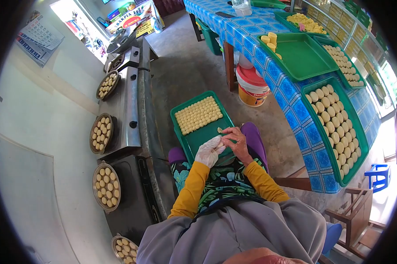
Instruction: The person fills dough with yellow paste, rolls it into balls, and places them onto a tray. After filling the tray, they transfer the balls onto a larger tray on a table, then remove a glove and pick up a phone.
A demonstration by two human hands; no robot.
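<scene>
Head: crinkled glove (208, 152), rounded dough (198, 115)

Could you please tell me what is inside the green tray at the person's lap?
The green tray holds rows of small pale pieces at its far end, with some bare base nearer. What lies beneath the gloved left hand and right hand is hidden.

Tray (197, 137) beneath left hand (209, 152) is partly hidden; bottom pan (113, 247) cut off.

Rectangular green plastic tray (197, 140) before me, long grey steel stove (122, 119) left, long blue cloth-covered table (283, 94) right.
</scene>
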